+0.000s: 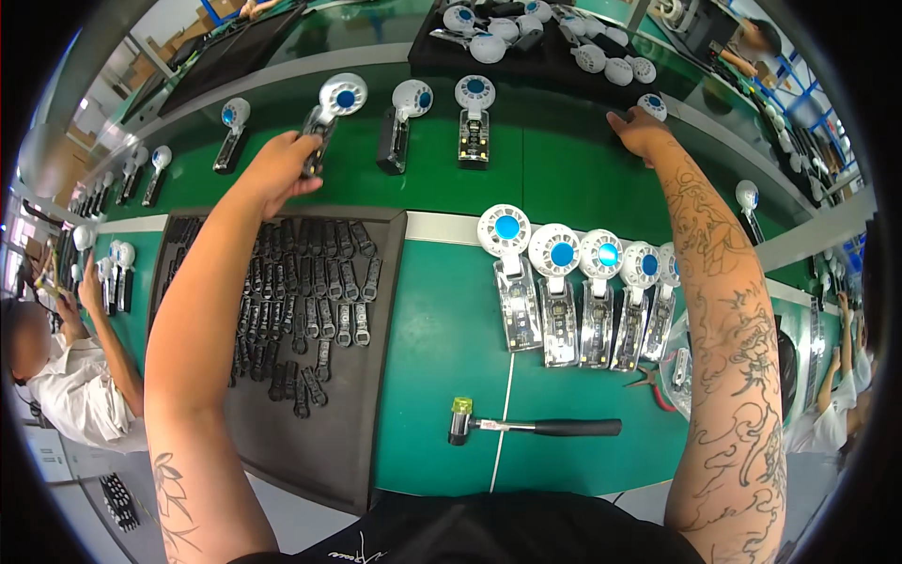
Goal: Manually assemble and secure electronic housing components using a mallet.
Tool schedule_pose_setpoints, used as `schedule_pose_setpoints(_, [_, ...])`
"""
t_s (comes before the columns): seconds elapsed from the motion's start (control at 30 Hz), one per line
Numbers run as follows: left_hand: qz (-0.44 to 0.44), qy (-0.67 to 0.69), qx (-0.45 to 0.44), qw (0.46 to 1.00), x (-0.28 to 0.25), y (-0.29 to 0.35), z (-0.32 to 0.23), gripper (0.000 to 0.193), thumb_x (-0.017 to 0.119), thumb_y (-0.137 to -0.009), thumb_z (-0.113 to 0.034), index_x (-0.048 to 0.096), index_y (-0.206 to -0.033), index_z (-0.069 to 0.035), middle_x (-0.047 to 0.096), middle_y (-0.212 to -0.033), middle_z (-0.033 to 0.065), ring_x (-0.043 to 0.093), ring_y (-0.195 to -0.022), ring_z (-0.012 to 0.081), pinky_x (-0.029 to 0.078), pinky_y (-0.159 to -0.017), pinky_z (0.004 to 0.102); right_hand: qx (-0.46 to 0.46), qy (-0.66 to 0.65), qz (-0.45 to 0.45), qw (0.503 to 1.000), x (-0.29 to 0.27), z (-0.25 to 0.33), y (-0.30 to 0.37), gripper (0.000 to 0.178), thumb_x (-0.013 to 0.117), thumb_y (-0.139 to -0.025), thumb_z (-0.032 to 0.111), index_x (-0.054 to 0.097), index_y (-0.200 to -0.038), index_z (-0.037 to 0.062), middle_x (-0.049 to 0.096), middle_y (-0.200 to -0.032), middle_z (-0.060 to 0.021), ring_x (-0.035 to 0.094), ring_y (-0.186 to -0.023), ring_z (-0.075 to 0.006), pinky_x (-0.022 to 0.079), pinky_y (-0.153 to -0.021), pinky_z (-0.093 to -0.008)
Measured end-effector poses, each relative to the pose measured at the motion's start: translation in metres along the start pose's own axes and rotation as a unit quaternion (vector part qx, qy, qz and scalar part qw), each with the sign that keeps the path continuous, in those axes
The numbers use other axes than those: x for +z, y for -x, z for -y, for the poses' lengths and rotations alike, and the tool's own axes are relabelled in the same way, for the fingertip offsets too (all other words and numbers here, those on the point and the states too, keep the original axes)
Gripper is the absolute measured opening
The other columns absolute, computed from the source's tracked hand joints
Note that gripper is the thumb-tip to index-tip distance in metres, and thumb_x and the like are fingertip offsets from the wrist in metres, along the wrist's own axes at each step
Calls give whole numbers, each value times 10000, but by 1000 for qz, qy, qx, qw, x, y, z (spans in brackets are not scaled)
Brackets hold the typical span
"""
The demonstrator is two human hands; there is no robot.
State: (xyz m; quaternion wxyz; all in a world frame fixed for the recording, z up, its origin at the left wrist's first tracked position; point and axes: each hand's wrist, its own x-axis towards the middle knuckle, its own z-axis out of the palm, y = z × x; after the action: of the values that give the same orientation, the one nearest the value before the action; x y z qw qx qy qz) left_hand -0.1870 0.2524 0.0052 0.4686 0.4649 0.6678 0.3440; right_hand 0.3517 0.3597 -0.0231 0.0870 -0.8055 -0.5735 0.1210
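Factory assembly line, small-electronics type. Evidence: long green conveyor belt (564, 169) carrying identical handheld fans (554, 291) in rows; dark foam tray (376, 376) stocked with black clip parts (310, 301); small mallet (526, 426); seated co-workers (66, 376) at neighbouring stations on both sides.

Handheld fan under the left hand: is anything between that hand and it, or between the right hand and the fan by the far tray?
Nothing visible. The left hand already grips the dark handle of the handheld fan on the green belt. The right hand lies just beside the small white fan, with only bare belt between.
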Motion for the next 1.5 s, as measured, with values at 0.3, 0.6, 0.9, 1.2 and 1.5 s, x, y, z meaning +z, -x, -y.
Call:
schedule_pose_setpoints(0.3, [-203,-467,315,801,84,-8,-44,323,673,-933,-343,667,-1067,-50,726,-1026,210,692,-947,437,559,-812,555,-98,96,103,985,7,25,5,434,556,-930,288,671,-1259,31,743,-1177,-177,724,-963,-354,578,-867,-454])
schedule_pose_setpoints(0.6, [80,-531,251,805,267,-41,-66,447,596,-948,-391,686,-1342,-200,698,-1363,90,654,-1201,380,538,-1028,482,-69,-179,145,971,-70,53,113,261,563,-907,229,646,-1119,100,624,-874,-48,540,-690,-195,447,-610,-327])
schedule_pose_setpoints(0.9, [69,-433,255,862,155,182,-5,412,614,-942,-257,643,-1328,-116,654,-1141,294,649,-1026,462,558,-909,504,-230,-308,33,922,-99,19,354,238,553,-924,102,628,-1150,92,595,-866,-10,486,-746,-119,405,-669,-281])
schedule_pose_setpoints(1.2, [246,398,180,865,74,297,26,478,602,-1044,-237,505,-1454,-10,616,-1326,252,671,-1063,326,563,-918,393,-498,-360,-101,783,-16,133,448,497,723,-863,75,555,-1330,110,674,-1019,-76,599,-776,-230,502,-697,-378])
schedule_pose_setpoints(1.5, [-66,391,145,907,-10,452,164,584,610,-995,-88,364,-1518,-10,622,-1139,181,665,-957,282,621,-724,386,-664,-193,69,719,84,186,427,140,771,-843,96,701,-963,85,655,-1107,-67,640,-969,-275,550,-854,-373])
